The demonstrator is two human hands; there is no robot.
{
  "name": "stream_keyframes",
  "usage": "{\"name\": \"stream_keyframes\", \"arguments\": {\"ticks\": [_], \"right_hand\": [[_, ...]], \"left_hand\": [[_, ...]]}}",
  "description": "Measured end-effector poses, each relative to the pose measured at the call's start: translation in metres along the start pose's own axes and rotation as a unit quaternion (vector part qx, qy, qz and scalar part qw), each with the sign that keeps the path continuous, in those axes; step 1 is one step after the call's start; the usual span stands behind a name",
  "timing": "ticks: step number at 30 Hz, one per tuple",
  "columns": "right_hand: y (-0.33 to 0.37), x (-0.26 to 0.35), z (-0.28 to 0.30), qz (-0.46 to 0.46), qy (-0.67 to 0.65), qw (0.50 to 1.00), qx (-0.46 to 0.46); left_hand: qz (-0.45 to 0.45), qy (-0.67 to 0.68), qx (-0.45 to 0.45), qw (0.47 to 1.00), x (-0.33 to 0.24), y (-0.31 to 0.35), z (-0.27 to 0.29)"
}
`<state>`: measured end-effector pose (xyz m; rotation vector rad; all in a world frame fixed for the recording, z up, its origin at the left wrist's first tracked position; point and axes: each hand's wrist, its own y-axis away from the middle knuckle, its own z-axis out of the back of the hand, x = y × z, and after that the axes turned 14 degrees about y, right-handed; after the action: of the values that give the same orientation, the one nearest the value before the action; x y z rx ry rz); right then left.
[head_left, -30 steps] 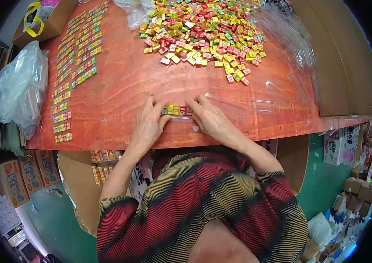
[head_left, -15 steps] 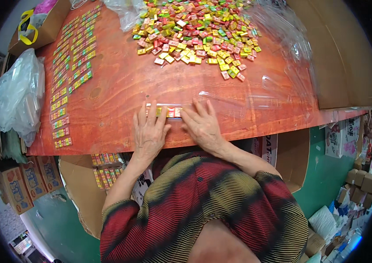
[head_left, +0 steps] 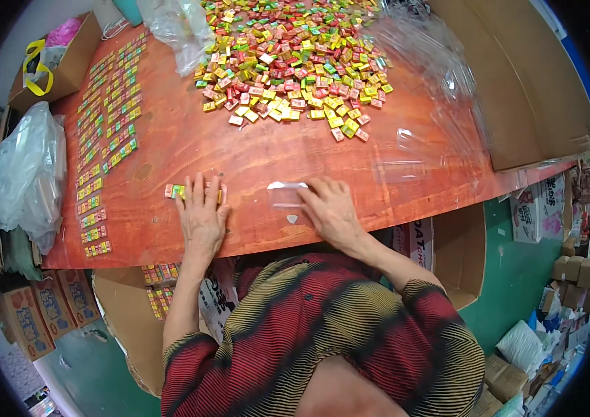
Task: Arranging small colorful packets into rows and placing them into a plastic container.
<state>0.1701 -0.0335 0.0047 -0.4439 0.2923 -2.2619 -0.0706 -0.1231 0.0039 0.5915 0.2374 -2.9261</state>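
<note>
My left hand (head_left: pixel 202 221) lies with fingers stretched out over a short row of small coloured boxes (head_left: pixel 178 191). Red, yellow and green boxes show at both sides of its fingers, while the middle of the row is hidden. To the right, my right hand (head_left: pixel 334 212) has its fingertips closed at the right end of a narrow clear plastic tray (head_left: pixel 282 197). No boxes are seen in this tray, and it is close to the red tabletop. A small pale heart-shaped spot (head_left: pixel 292 219) shows on the wood just below it.
A big heap of small boxes (head_left: pixel 295 76) covers the far middle. Packed rows (head_left: pixel 104 115) line the left side. Clear plastic trays (head_left: pixel 441 76) are piled at right beside a large carton (head_left: pixel 517 83). A plastic bag (head_left: pixel 27 177) hangs at the left edge.
My left hand has moved left with the row of boxes. The right hand has shifted slightly right and now has a clear tray at its fingertips. The view has tilted a little.
</note>
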Motion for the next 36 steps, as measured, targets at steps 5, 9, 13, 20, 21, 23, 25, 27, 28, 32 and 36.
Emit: {"name": "stream_keyframes", "arguments": {"ticks": [5, 9, 13, 20, 21, 23, 25, 27, 28, 32, 36], "right_hand": [[-0.062, -0.005, -0.012, 0.040, -0.037, 0.996, -0.070], [-0.143, -0.012, -0.041, 0.037, 0.010, 0.998, -0.051], [-0.161, -0.021, -0.070, 0.087, 0.060, 0.983, -0.147], [-0.114, -0.049, -0.035, 0.050, 0.038, 0.996, -0.071], [-0.111, -0.049, -0.026, 0.023, 0.051, 0.997, -0.049], [-0.119, -0.047, -0.023, 0.024, 0.066, 0.996, -0.059], [-0.131, -0.042, -0.031, 0.037, 0.055, 0.992, -0.109], [-0.151, -0.026, -0.047, 0.060, 0.048, 0.989, -0.125], [-0.159, -0.020, -0.049, 0.076, 0.050, 0.989, -0.117], [-0.159, -0.025, -0.065, 0.050, 0.110, 0.993, -0.012], [-0.128, -0.046, -0.045, 0.093, 0.096, 0.990, -0.043]], "left_hand": [[-0.001, -0.021, -0.113, 0.993, 0.000, -0.027, 0.005], [-0.082, 0.094, -0.185, 0.975, -0.014, -0.103, -0.009], [-0.062, 0.119, -0.136, 0.982, -0.011, -0.144, -0.041], [-0.050, 0.223, -0.089, 0.969, -0.053, -0.118, -0.049], [-0.032, 0.255, -0.061, 0.965, -0.055, -0.118, -0.045], [-0.053, 0.155, -0.143, 0.976, -0.041, -0.136, -0.038], [-0.074, 0.052, -0.223, 0.971, -0.015, -0.157, -0.033], [-0.032, 0.107, -0.205, 0.972, 0.015, -0.175, -0.037], [-0.036, 0.106, -0.205, 0.972, 0.018, -0.176, -0.042], [-0.051, 0.231, -0.110, 0.965, -0.014, -0.159, -0.048], [-0.077, 0.323, -0.045, 0.942, -0.028, -0.142, -0.047]]}}
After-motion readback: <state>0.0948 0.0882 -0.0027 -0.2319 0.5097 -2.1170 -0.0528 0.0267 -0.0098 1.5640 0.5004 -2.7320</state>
